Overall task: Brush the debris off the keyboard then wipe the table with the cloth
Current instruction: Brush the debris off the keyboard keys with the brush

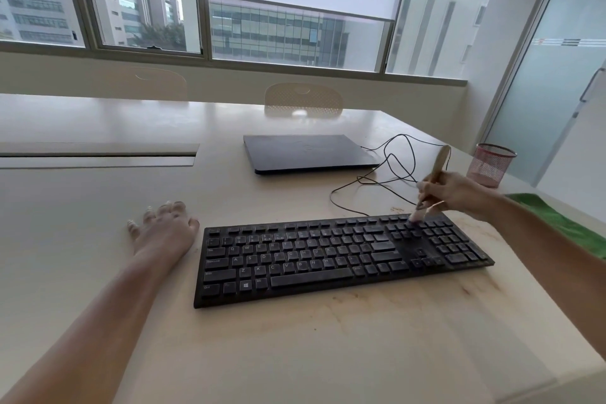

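Observation:
A black dusty keyboard [328, 256] lies on the cream table [295, 354], slightly angled. My right hand [455, 190] grips a wooden-handled brush [437, 164] held upright. Its pale bristles touch the keys at the keyboard's top right, above the arrow block. My left hand [164, 229] rests flat on the table just left of the keyboard, fingers spread. A green cloth [557, 223] lies on the table at the right edge, partly hidden behind my right forearm. Brownish dust smears mark the table in front of and right of the keyboard.
A closed dark laptop [308, 152] lies behind the keyboard, with a looping black cable [387, 174] between them. A red mesh cup [492, 164] stands at the far right. Two chair backs [303, 100] stand at the far side. The table's right edge runs close to the cloth.

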